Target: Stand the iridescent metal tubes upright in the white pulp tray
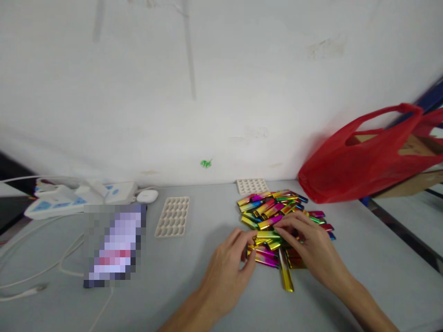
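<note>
A shiny, flat gold-and-green metallic piece (268,234) spans the gap between my two hands, above a heap of similar pieces. My left hand (230,265) is closed at its left end, thumb and fingers curled together. At its right end, my right hand (308,244) pinches with thumb and index finger. The heap of glossy metallic pieces (273,210) shows gold, pink, green, red and blue shades. One gold piece (285,272) lies pointing towards me, in front of the heap. What exactly these pieces are cannot be made out.
A pale tray with rounded hollows (172,216) lies left of my hands; another tray (252,186) sits by the wall. A blurred-out phone (119,244), white cables, a power strip (86,198) and a white case (147,197) are left. A red bag (360,161) stands back right.
</note>
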Demonstrator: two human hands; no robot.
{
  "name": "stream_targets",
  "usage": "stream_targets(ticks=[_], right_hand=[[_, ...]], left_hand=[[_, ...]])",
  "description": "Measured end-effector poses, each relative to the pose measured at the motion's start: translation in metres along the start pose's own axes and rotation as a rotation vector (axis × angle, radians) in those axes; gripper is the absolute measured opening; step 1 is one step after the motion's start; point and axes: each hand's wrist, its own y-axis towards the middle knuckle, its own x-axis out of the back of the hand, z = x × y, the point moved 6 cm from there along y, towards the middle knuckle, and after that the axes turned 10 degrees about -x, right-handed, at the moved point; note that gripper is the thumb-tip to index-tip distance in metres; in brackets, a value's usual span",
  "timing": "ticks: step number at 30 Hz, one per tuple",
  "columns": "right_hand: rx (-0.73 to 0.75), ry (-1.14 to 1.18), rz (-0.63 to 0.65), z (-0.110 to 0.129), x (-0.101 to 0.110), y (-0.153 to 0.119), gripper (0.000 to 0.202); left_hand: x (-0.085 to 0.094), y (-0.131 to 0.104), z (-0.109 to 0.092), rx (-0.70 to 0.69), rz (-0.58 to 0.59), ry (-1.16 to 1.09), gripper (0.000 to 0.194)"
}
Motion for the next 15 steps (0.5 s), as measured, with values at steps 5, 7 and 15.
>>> stream_targets(ticks=[5, 7, 15], right_hand=[[0.027, -0.022, -0.017, 0.003, 0.0, -0.002, 0.022], [0.025, -0.026, -0.038, 0.004, 0.004, -0.004, 0.022], [-0.186, 0.02, -0.3, -0.017, 0.034, -0.026, 0.031]], left_hand=[[0.001, 0.001, -0.002, -0.019, -0.014, 0.005, 0.042], [0.001, 0.0, -0.001, -0.024, -0.016, 0.008, 0.042], [0.016, 0.005, -0.022, -0.067, -0.146, -0.062, 0.036]])
